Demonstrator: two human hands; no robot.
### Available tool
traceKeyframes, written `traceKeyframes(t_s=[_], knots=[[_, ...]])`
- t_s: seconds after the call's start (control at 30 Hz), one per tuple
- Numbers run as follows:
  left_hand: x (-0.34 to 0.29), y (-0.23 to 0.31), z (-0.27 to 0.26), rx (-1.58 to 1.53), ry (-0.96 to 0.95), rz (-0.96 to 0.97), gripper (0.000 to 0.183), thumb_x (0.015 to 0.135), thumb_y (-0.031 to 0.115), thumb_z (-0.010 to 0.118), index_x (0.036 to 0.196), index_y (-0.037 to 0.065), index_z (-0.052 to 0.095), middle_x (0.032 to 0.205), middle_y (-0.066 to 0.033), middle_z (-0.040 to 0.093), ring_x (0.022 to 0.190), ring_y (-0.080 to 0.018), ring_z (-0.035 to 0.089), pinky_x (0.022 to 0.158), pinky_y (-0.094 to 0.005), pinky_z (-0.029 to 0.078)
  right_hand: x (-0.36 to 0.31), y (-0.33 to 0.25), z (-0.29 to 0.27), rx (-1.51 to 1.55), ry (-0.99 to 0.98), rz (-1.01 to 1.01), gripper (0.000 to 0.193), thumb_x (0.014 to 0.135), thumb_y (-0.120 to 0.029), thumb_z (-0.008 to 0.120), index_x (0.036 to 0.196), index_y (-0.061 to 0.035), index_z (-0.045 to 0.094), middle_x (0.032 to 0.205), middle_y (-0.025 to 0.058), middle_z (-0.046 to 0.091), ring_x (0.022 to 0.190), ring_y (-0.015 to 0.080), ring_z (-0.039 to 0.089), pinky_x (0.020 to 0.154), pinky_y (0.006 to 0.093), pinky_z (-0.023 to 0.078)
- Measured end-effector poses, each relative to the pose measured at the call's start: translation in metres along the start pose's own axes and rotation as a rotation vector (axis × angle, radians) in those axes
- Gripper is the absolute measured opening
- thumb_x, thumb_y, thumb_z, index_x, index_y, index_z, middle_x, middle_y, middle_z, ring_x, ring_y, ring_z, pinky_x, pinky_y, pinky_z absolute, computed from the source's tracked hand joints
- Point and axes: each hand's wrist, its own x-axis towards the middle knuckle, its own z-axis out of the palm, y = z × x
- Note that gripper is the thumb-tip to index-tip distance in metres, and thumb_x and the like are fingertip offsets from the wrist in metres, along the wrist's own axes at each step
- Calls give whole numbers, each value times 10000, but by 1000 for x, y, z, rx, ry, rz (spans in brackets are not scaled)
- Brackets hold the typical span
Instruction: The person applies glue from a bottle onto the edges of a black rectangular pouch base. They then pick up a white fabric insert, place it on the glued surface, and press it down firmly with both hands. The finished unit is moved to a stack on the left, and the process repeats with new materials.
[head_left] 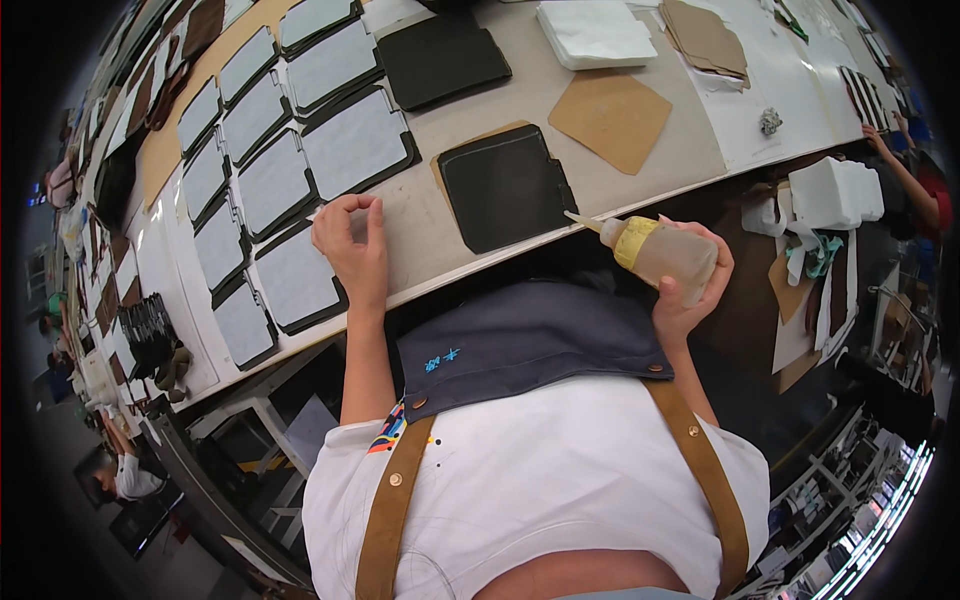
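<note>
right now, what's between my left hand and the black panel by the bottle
The head view shows bare beige tabletop from your left hand to a sliver of brown sheet edging the black panel.

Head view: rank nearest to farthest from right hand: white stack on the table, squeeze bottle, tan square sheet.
1. Squeeze bottle: held in the right hand.
2. Tan square sheet: ahead and left, on the table.
3. White stack: beyond the sheet, farther back.

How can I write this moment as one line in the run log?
right hand: holds squeeze bottle, nozzle at black panel, right edge | left hand: loosely curled, apparently empty, beside grey-faced panel
</note>
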Motion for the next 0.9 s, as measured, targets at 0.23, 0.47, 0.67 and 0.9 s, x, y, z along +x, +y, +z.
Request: traceKeyframes(t_s=[0.23, 0.47, 0.67, 0.9], knots=[[0, -1, -1, -18, -8, -17, 118, 918, 204, 729, 941, 111, 660, 972, -8, 650, 1054, -237, 553, 1047, -393, 316, -7, 6, 8, 35, -97, -87, 825, 833, -381, 854, 1370, -22, 340, 1264, 212, 522, 1165, 361, 618, 1032, 515, 516], [0, 0, -1, -11, 16, -8, 117, 902, 198, 738, 941, 116, 664, 960, -5, 647, 1030, -231, 553, 1045, -396, 313, -15, 9, 25, 66, -209, -116, 839, 828, -395, 859, 1373, -26, 337, 1265, 224, 524, 1166, 358, 622, 1009, 492, 528], [0, 2, -1, -24, 11, -18, 128, 886, 200, 752, 938, 120, 667, 954, 4, 649, 1015, -216, 554, 1043, -392, 312, -21, 12, 46, 156, -293, -127, 856, 808, -375, 879, 1373, -26, 339, 1275, 228, 535, 1158, 350, 631, 999, 486, 535], [0, 1, -1, -3, 22, 1, 132, 888, 200, 752, 946, 121, 664, 970, 7, 653, 1028, -220, 551, 1049, -401, 311, -21, 14, 69, 249, -363, -124, 856, 822, -400, 857, 1381, -15, 337, 1284, 232, 540, 1191, 370, 617, 1009, 495, 529]])
